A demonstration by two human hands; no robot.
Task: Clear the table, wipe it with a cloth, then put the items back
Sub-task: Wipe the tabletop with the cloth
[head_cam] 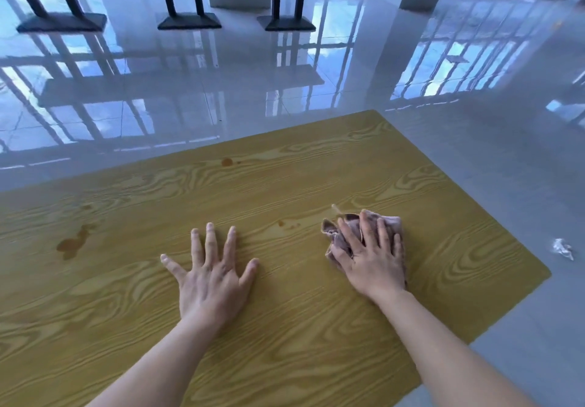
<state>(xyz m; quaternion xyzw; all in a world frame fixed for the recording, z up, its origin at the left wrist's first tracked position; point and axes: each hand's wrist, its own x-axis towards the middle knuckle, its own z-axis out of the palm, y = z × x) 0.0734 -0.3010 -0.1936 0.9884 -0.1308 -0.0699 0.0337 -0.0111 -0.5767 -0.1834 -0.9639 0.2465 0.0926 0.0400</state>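
– Wiping was the step in hand, I judged. Brown stains [71, 243] showed on the table [285, 343], well left of the cloth [394, 223].
– And the hands?
– The right hand [370, 258] lay flat, fingers straight, pressing the bunched cloth onto the wood near the right edge. The left hand [212, 273] was splayed wide, palm down, holding nothing.
– Next?
– Probably a sweep leftward across those stains.
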